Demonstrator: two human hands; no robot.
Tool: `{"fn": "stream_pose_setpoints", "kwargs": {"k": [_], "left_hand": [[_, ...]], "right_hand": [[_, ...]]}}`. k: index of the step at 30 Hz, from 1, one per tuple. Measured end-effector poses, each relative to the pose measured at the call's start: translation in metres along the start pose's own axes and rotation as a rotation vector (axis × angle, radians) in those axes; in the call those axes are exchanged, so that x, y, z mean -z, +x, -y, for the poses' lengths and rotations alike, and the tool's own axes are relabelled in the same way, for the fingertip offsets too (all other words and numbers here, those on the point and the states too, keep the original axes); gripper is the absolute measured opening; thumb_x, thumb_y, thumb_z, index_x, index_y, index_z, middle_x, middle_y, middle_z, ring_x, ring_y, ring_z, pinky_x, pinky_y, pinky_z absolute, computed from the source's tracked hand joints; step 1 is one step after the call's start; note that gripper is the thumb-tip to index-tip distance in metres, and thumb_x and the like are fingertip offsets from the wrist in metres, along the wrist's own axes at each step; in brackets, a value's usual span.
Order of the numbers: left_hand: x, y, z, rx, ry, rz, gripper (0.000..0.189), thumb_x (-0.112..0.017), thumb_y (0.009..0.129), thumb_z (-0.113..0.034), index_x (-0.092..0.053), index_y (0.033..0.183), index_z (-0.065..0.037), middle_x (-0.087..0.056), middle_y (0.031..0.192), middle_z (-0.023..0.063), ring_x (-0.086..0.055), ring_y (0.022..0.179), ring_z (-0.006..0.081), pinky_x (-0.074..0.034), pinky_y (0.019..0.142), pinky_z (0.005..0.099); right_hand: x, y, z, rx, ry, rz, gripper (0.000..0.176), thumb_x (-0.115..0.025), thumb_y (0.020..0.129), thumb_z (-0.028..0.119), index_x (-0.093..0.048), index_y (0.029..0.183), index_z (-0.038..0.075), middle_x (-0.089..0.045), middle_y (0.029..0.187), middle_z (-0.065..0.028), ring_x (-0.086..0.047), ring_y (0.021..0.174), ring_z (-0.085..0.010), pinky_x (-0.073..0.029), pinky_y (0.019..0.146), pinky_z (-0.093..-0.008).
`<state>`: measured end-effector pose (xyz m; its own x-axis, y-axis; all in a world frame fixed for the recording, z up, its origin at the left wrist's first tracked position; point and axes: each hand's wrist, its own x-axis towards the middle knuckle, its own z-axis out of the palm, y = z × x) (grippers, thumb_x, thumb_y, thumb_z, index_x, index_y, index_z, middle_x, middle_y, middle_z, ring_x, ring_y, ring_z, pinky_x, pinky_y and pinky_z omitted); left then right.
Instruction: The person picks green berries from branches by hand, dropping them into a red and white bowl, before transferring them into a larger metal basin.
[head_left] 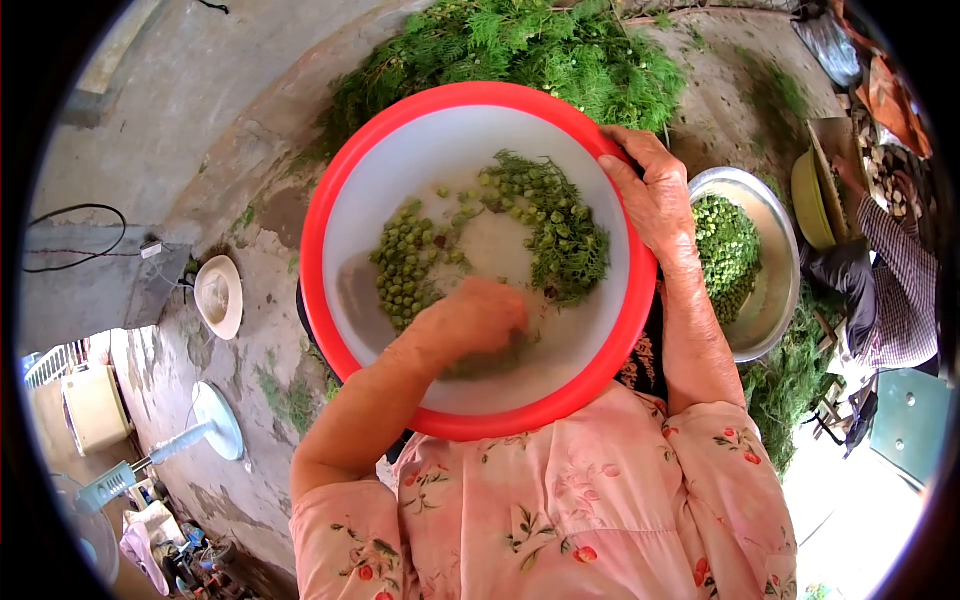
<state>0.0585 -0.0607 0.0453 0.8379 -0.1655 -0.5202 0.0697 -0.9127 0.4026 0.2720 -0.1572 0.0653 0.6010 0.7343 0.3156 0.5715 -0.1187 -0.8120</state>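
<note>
A large white basin with a red rim rests on my lap. Inside it lie a heap of small round green cones at the left and a curved band of cones mixed with green sprigs at the right. My left hand is low in the basin, near the lower end of the left heap; its fingers are smeared by motion and turned down, so their grip is hidden. My right hand is closed on the basin's upper right rim, thumb over the inner edge.
Green branches lie beyond the basin. At the right stands a metal bowl of green cones and sprigs. Another person sits farther right beside a yellow-green basin. A hat and a fan are at the left.
</note>
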Motion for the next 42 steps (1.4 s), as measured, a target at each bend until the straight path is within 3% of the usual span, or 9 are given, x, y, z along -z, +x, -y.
{"fn": "stream_pose_setpoints", "kwargs": {"k": [5, 12, 15, 18, 24, 27, 33, 36, 42], "left_hand": [[0.004, -0.014, 0.033, 0.35, 0.281, -0.044, 0.01, -0.066, 0.066, -0.016, -0.069, 0.075, -0.017, -0.064, 0.078, 0.0057, -0.063, 0.079, 0.0261, -0.05, 0.067, 0.0388], [0.018, -0.023, 0.045, 0.39, -0.025, -0.421, 0.009, -0.062, 0.065, -0.007, -0.066, 0.072, -0.01, -0.063, 0.08, 0.0103, -0.062, 0.077, 0.0304, -0.05, 0.065, 0.0406], [0.02, -0.024, 0.053, 0.435, -0.091, -0.501, 0.01, -0.063, 0.066, -0.008, -0.066, 0.075, -0.01, -0.063, 0.081, 0.0098, -0.061, 0.081, 0.0312, -0.049, 0.068, 0.041], [0.015, -0.031, 0.07, 0.524, -0.163, -0.572, 0.01, -0.065, 0.067, -0.011, -0.066, 0.077, -0.01, -0.063, 0.081, 0.0094, -0.06, 0.083, 0.0302, -0.048, 0.071, 0.0408], [0.021, -0.038, 0.071, 0.453, -0.3, -0.431, 0.011, -0.068, 0.066, -0.015, -0.066, 0.077, -0.012, -0.063, 0.081, 0.0077, -0.06, 0.085, 0.0277, -0.048, 0.071, 0.0405], [0.017, -0.03, 0.061, 0.432, -0.184, -0.428, 0.011, -0.069, 0.065, -0.015, -0.065, 0.075, -0.013, -0.062, 0.083, 0.0067, -0.06, 0.086, 0.0266, -0.048, 0.07, 0.04], [-0.004, -0.016, 0.065, 0.407, 0.057, -0.708, 0.011, -0.065, 0.066, -0.008, -0.064, 0.075, -0.012, -0.055, 0.082, 0.0074, -0.058, 0.081, 0.0287, -0.048, 0.069, 0.0398], [-0.002, -0.02, 0.078, 0.636, 0.147, -0.712, 0.012, -0.062, 0.065, -0.004, -0.063, 0.074, -0.012, -0.054, 0.082, 0.0078, -0.057, 0.081, 0.0289, -0.048, 0.068, 0.0397], [0.003, -0.017, 0.072, 0.562, 0.005, -0.788, 0.017, -0.061, 0.065, -0.002, -0.065, 0.076, -0.014, -0.053, 0.081, 0.0081, -0.056, 0.085, 0.0285, -0.048, 0.07, 0.0387]], "right_hand": [[0.0, 0.001, 0.001, -0.012, 0.001, 0.003, 0.03, -0.062, 0.079, 0.008, -0.06, 0.108, 0.0, -0.061, 0.101, -0.0171, -0.06, 0.094, -0.0304, -0.046, 0.083, -0.0325], [-0.001, 0.003, 0.004, -0.037, 0.005, 0.011, 0.03, -0.062, 0.079, 0.008, -0.06, 0.108, 0.0, -0.061, 0.102, -0.0166, -0.061, 0.094, -0.0295, -0.046, 0.083, -0.0315], [-0.002, 0.002, 0.001, -0.043, 0.019, 0.014, 0.03, -0.062, 0.082, 0.005, -0.06, 0.111, 0.0, -0.062, 0.101, -0.011, -0.058, 0.093, -0.0183, -0.044, 0.085, -0.0282], [-0.002, 0.002, 0.001, -0.023, 0.019, -0.001, 0.03, -0.062, 0.08, 0.008, -0.06, 0.108, -0.001, -0.061, 0.101, -0.0173, -0.061, 0.093, -0.0283, -0.046, 0.082, -0.0317], [0.0, 0.002, 0.003, -0.028, 0.019, 0.009, 0.03, -0.062, 0.08, 0.006, -0.06, 0.109, -0.001, -0.061, 0.103, -0.0172, -0.061, 0.093, -0.0285, -0.046, 0.082, -0.0311], [-0.001, 0.002, 0.002, -0.028, 0.018, 0.007, 0.03, -0.062, 0.08, 0.006, -0.06, 0.109, -0.001, -0.061, 0.103, -0.0173, -0.061, 0.094, -0.0286, -0.046, 0.082, -0.0314], [-0.001, 0.001, 0.004, -0.032, 0.016, -0.008, 0.029, -0.062, 0.08, 0.006, -0.06, 0.109, -0.001, -0.061, 0.103, -0.0165, -0.061, 0.093, -0.028, -0.046, 0.082, -0.0313], [0.0, 0.0, 0.004, -0.03, 0.027, -0.011, 0.029, -0.063, 0.08, 0.005, -0.06, 0.109, 0.0, -0.061, 0.103, -0.0162, -0.061, 0.093, -0.0273, -0.046, 0.082, -0.0312], [0.0, 0.0, 0.007, -0.04, 0.044, -0.017, 0.03, -0.063, 0.079, 0.002, -0.06, 0.109, 0.0, -0.061, 0.103, -0.0158, -0.061, 0.093, -0.0259, -0.046, 0.081, -0.0308]]}}
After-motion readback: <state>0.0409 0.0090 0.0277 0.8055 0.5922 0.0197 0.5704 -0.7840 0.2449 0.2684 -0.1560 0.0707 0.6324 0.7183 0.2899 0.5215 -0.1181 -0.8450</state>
